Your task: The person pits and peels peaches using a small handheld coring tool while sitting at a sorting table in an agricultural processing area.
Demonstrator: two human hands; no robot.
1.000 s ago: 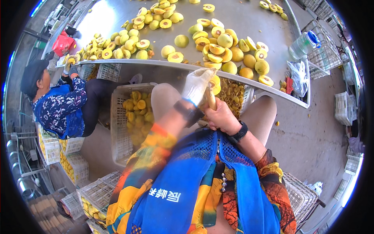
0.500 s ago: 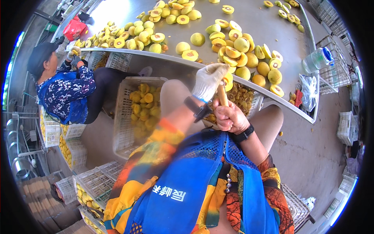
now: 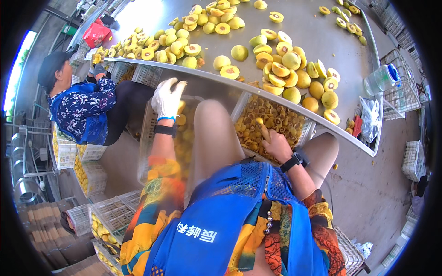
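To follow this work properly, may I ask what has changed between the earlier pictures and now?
The left hand let go of the fruit half at the tool, moved left past the left knee to the left crate, and is open. The right hand still grips the tool. The fruit on the table and the bottle stayed put.

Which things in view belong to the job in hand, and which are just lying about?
Job in hand, it appears:
wooden-handled tool, in the right hand
halved fruit on the metal table
fruit crate, by the gloved left hand
scrap crate

Apparently just lying about:
clear jug with blue lid
clear plastic bag
red bag
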